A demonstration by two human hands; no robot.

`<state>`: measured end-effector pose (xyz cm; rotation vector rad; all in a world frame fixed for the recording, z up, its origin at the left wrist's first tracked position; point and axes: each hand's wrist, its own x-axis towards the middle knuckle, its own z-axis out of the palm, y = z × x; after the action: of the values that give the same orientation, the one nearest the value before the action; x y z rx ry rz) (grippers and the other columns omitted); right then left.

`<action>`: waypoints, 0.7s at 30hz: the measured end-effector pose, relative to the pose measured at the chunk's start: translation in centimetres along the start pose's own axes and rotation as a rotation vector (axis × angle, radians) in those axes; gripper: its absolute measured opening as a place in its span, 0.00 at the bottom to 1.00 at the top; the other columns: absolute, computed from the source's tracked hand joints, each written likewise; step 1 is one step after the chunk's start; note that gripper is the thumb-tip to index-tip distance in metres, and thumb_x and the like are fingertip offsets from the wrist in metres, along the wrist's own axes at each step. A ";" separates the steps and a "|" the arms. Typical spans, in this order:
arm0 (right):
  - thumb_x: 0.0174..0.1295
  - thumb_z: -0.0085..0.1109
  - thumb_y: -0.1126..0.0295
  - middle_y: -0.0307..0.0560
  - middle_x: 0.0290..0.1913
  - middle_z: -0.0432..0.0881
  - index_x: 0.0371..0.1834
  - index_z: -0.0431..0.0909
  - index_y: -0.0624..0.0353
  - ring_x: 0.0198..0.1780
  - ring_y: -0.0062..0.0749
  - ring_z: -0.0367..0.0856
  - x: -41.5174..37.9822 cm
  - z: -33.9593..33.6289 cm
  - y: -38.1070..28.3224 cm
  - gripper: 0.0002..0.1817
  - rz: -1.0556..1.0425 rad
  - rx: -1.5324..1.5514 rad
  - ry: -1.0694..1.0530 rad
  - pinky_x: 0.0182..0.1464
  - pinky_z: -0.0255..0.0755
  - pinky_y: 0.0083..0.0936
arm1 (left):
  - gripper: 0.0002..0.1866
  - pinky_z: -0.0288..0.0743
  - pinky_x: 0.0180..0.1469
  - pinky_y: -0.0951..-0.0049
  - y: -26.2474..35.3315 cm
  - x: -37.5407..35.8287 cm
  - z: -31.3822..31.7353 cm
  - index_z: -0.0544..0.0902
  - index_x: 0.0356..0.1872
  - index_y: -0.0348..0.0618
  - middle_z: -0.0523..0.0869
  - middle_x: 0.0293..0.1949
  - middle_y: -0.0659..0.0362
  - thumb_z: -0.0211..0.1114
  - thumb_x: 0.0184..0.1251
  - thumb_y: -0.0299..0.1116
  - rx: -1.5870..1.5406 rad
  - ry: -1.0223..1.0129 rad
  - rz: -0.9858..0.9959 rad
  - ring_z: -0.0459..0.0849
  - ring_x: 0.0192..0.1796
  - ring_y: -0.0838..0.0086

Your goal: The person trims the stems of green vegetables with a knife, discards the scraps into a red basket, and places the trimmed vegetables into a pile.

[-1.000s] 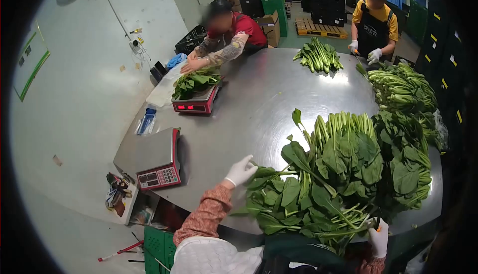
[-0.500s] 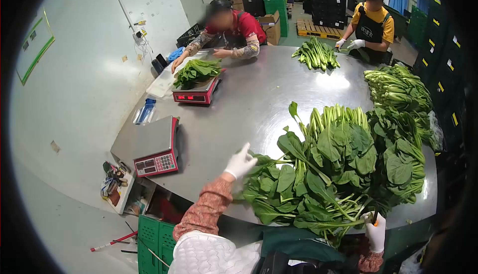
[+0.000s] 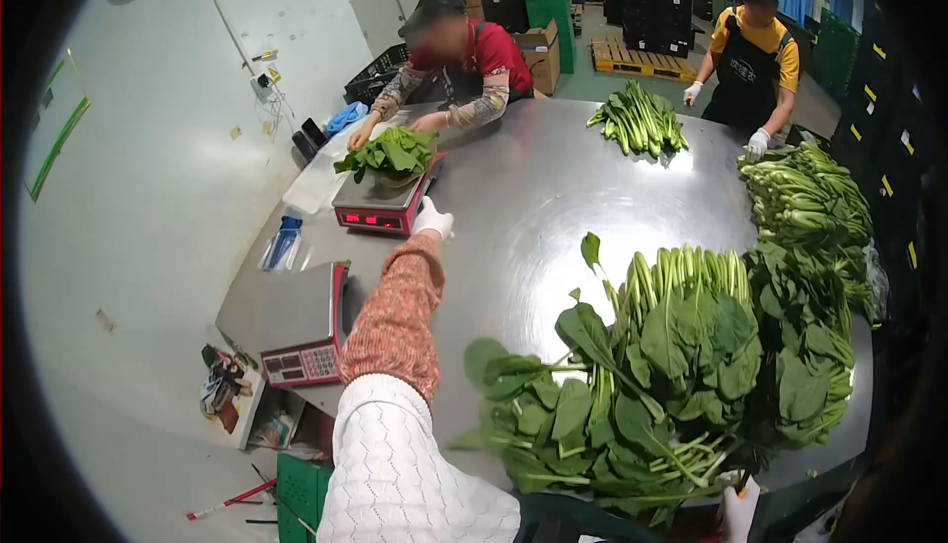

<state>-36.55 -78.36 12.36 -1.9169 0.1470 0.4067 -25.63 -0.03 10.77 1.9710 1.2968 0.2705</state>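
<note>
My left hand (image 3: 432,219), in a white glove, reaches far across the table to the right side of the red scale (image 3: 373,219). Its fingers are apart and hold nothing, with the fingertips right at the scale's edge. A bunch of leafy greens (image 3: 390,152) lies on that scale, where a co-worker's hands touch the leaves. Low at the table's front edge, my gloved right hand (image 3: 739,511) is closed on what looks like a small knife (image 3: 743,485), dark with a bit of orange. Beside it spreads a large pile of leafy greens (image 3: 592,415).
A second scale (image 3: 301,365) stands at the left. More greens (image 3: 805,193) are stacked along the right edge, and a smaller bunch (image 3: 638,120) lies at the back. A co-worker in yellow (image 3: 755,54) stands at the far right; another in red (image 3: 484,54) leans over the table.
My left hand has moved forward from beside the pile to the red scale. My right hand has dropped lower in view. The co-worker in yellow has parted their hands, one now at the stacked greens.
</note>
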 end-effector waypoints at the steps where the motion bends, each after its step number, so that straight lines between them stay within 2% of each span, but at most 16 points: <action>1: 0.67 0.55 0.78 0.29 0.25 0.75 0.50 0.83 0.56 0.18 0.12 0.61 0.3 0.8 -0.9 0.12 -0.061 -0.030 0.019 0.21 0.52 0.16 | 0.47 0.84 0.38 0.63 0.7 1.5 -0.5 0.42 0.82 0.51 0.90 0.37 0.50 0.55 0.63 0.31 0.085 -0.013 -0.044 0.90 0.31 0.65; 2: 0.67 0.55 0.78 0.30 0.23 0.75 0.51 0.83 0.56 0.17 0.12 0.60 0.6 1.1 -1.0 0.12 -0.025 -0.041 0.043 0.20 0.51 0.17 | 0.48 0.83 0.39 0.63 0.3 4.5 0.0 0.41 0.82 0.53 0.91 0.36 0.50 0.55 0.62 0.31 0.102 0.021 -0.055 0.90 0.32 0.64; 4: 0.67 0.55 0.77 0.31 0.23 0.75 0.52 0.83 0.55 0.17 0.13 0.61 0.4 1.8 -2.7 0.13 0.106 -0.065 0.075 0.19 0.52 0.17 | 0.48 0.83 0.39 0.64 2.9 4.5 -0.2 0.39 0.82 0.53 0.91 0.35 0.51 0.55 0.63 0.32 0.041 0.005 -0.080 0.90 0.32 0.65; 6: 0.68 0.56 0.76 0.30 0.22 0.74 0.54 0.83 0.54 0.17 0.13 0.63 1.0 2.1 -2.2 0.14 0.050 -0.139 0.105 0.20 0.54 0.16 | 0.46 0.83 0.39 0.64 4.1 7.3 1.1 0.41 0.82 0.53 0.91 0.33 0.52 0.56 0.65 0.37 0.079 -0.020 -0.099 0.90 0.32 0.65; 7: 0.68 0.57 0.75 0.30 0.22 0.74 0.55 0.83 0.53 0.17 0.12 0.65 1.3 2.2 -1.9 0.14 0.026 -0.179 0.113 0.20 0.55 0.15 | 0.46 0.83 0.39 0.64 4.6 8.3 2.0 0.42 0.82 0.53 0.91 0.33 0.51 0.56 0.65 0.38 0.092 -0.009 -0.035 0.90 0.32 0.64; 10: 0.61 0.47 0.82 0.35 0.16 0.70 0.37 0.78 0.64 0.06 0.17 0.58 2.5 3.9 -1.6 0.08 0.063 0.011 0.198 0.10 0.49 0.20 | 0.44 0.82 0.44 0.62 4.5 9.4 5.5 0.52 0.80 0.47 0.90 0.32 0.51 0.59 0.63 0.44 0.139 0.002 0.224 0.90 0.35 0.60; 11: 0.60 0.46 0.82 0.36 0.18 0.72 0.37 0.78 0.64 0.10 0.18 0.63 3.3 3.5 -0.4 0.09 0.036 -0.071 0.192 0.13 0.55 0.19 | 0.43 0.81 0.45 0.63 4.2 8.6 7.1 0.53 0.79 0.46 0.90 0.32 0.52 0.60 0.64 0.44 0.139 -0.069 0.300 0.90 0.35 0.60; 13: 0.56 0.49 0.83 0.37 0.23 0.75 0.35 0.77 0.65 0.22 0.18 0.70 2.9 4.5 -2.9 0.07 -0.034 -0.160 0.192 0.27 0.64 0.19 | 0.41 0.81 0.45 0.64 4.3 4.0 8.7 0.58 0.78 0.44 0.90 0.33 0.52 0.62 0.65 0.43 0.105 -0.211 0.432 0.89 0.35 0.61; 14: 0.53 0.52 0.84 0.37 0.28 0.76 0.32 0.77 0.65 0.31 0.18 0.72 3.0 6.0 -6.9 0.06 -0.074 -0.170 0.199 0.36 0.67 0.20 | 0.40 0.81 0.46 0.65 3.6 1.0 9.4 0.60 0.77 0.43 0.90 0.33 0.52 0.63 0.65 0.42 0.074 -0.284 0.482 0.89 0.35 0.61; 16: 0.49 0.48 0.84 0.39 0.30 0.78 0.30 0.75 0.64 0.33 0.23 0.76 2.7 6.2 -7.9 0.08 -0.113 0.044 0.231 0.40 0.71 0.21 | 0.38 0.81 0.47 0.65 1.1 -4.0 11.2 0.65 0.74 0.40 0.90 0.35 0.51 0.66 0.65 0.40 0.034 -0.393 0.588 0.89 0.36 0.61; 17: 0.47 0.46 0.83 0.41 0.31 0.79 0.30 0.74 0.64 0.34 0.25 0.78 2.6 5.0 -8.3 0.08 -0.163 -0.065 0.200 0.41 0.72 0.21 | 0.36 0.81 0.48 0.66 -0.8 -6.3 11.9 0.67 0.73 0.38 0.89 0.36 0.50 0.67 0.64 0.39 0.023 -0.424 0.642 0.89 0.38 0.61; 18: 0.51 0.48 0.82 0.40 0.31 0.79 0.29 0.74 0.63 0.34 0.23 0.78 2.7 4.0 -8.9 0.06 -0.207 -0.072 0.170 0.39 0.72 0.21 | 0.35 0.81 0.49 0.66 -2.3 -8.3 12.1 0.69 0.71 0.37 0.89 0.38 0.49 0.69 0.64 0.37 0.019 -0.466 0.685 0.89 0.40 0.62; 19: 0.56 0.51 0.80 0.38 0.30 0.78 0.29 0.74 0.62 0.33 0.19 0.75 2.3 2.4 -8.2 0.03 -0.113 -0.102 0.211 0.36 0.70 0.21 | 0.35 0.80 0.50 0.66 -3.3 -10.1 12.3 0.71 0.70 0.36 0.89 0.41 0.48 0.70 0.63 0.36 -0.002 -0.484 0.731 0.89 0.43 0.61; 20: 0.61 0.53 0.79 0.35 0.30 0.76 0.29 0.75 0.61 0.31 0.16 0.73 2.0 1.7 -8.5 0.04 -0.155 -0.087 0.222 0.34 0.67 0.19 | 0.34 0.80 0.52 0.66 -4.4 -12.1 12.4 0.72 0.68 0.34 0.88 0.44 0.47 0.71 0.62 0.36 -0.025 -0.514 0.765 0.88 0.45 0.60; 21: 0.64 0.53 0.79 0.35 0.29 0.75 0.29 0.75 0.61 0.30 0.14 0.70 1.7 3.1 -11.8 0.05 -0.149 -0.093 0.243 0.33 0.65 0.19 | 0.34 0.80 0.54 0.66 -5.8 -14.6 11.9 0.74 0.67 0.33 0.87 0.47 0.46 0.73 0.61 0.35 -0.050 -0.548 0.785 0.88 0.48 0.59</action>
<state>-32.12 -70.95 21.13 -2.0497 0.1452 0.0807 -30.05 -16.95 1.66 2.2143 0.1424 0.1101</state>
